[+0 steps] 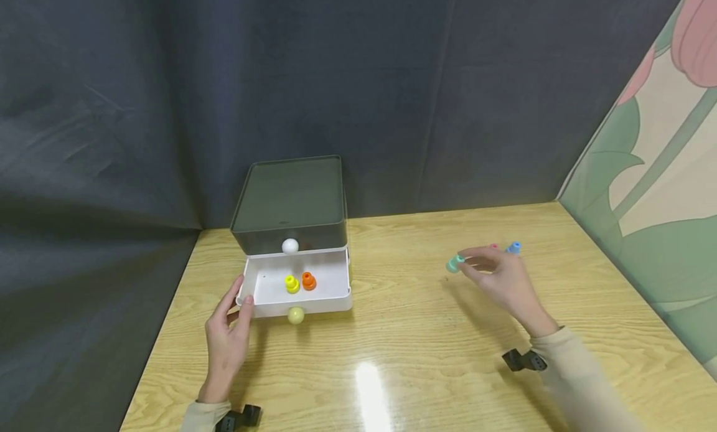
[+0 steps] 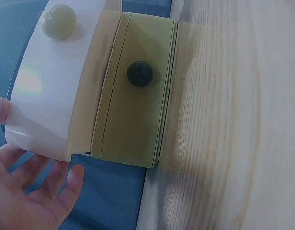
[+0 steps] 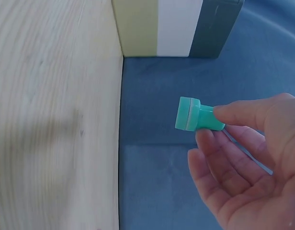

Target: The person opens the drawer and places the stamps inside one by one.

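A dark grey curtain hangs behind a pale wooden surface (image 1: 426, 345), with a floral panel along its right edge. Toward the back left of the surface stands a small drawer box (image 1: 291, 198) with a dark top and white knob (image 1: 290, 246); its lower white drawer (image 1: 263, 295) is pulled out toward the front edge, a yellowish knob (image 1: 295, 315) on its face. The left hand (image 1: 226, 342) rests with relaxed, nearly straight fingers against the drawer's front left corner, gripping nothing. The right hand (image 1: 501, 279) is raised over the right half of the surface, thumb and fingers pinching a teal peg (image 1: 455, 263) clear of the wood. Inside the drawer stand a yellow peg (image 1: 292, 284) and an orange peg (image 1: 309, 281), side by side. Beyond the right hand, near the back right, lie a blue peg (image 1: 513, 248) and a pink one (image 1: 493, 246), mostly hidden.
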{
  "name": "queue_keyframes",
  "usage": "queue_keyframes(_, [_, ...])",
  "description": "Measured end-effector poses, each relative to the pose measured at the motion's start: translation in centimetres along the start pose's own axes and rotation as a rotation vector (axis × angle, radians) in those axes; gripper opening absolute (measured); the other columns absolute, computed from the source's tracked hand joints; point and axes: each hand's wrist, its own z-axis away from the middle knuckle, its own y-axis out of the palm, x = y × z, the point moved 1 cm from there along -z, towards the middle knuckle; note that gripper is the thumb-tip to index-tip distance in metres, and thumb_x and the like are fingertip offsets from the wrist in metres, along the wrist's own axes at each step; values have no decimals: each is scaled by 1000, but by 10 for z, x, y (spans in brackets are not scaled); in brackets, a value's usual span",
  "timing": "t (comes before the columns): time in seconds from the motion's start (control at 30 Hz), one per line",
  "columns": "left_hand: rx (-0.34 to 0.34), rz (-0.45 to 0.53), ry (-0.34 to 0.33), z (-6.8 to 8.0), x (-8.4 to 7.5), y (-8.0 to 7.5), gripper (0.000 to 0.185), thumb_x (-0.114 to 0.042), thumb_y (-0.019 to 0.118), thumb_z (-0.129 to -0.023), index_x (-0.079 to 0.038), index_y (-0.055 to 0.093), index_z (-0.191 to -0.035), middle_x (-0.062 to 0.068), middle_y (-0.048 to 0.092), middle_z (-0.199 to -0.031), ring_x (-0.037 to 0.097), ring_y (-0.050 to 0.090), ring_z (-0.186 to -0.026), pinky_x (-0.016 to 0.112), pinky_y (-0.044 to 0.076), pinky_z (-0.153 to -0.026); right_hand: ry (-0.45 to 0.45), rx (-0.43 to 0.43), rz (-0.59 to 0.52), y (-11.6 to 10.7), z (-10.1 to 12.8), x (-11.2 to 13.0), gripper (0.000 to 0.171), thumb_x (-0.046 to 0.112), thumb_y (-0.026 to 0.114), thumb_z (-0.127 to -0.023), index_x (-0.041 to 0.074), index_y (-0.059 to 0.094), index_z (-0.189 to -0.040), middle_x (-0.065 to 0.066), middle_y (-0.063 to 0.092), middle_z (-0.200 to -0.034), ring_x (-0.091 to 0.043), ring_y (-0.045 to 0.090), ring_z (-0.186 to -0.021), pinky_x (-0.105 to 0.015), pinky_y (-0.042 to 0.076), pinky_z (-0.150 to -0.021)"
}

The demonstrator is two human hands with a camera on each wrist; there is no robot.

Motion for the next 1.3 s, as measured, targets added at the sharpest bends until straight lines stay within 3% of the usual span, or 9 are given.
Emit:
queue_keyframes(0.6, [4,-4,-2,0,-1,0,45,-9,61,-107,-9,60,-152,17,63,-151,-7,56,-119,4,47,-87,-69,47,-71,19,-6,28,20,9,81,-94,7,82,-113,-11,83,-106,-31,81,-93,-32,63,-78])
queue_keyframes(0.93, [3,-19,-19,1,-1,-1,45,-10,61,-108,-10,60,-153,16,63,-151,-8,54,-119,4,46,-87,-31,95,-107,26,-7,47,22,15,81,-95,9,81,-117,-10,82,-112,-34,80,-102,-47,65,-83])
queue_keyframes(1.3, [0,-21,-3,1,-1,0,45,-10,61,-108,-9,59,-153,17,63,-151,-10,54,-119,4,45,-88,-96,116,-143,35,-17,78,20,12,82,-94,11,83,-114,-7,82,-112,-29,80,-101,-48,65,-86])
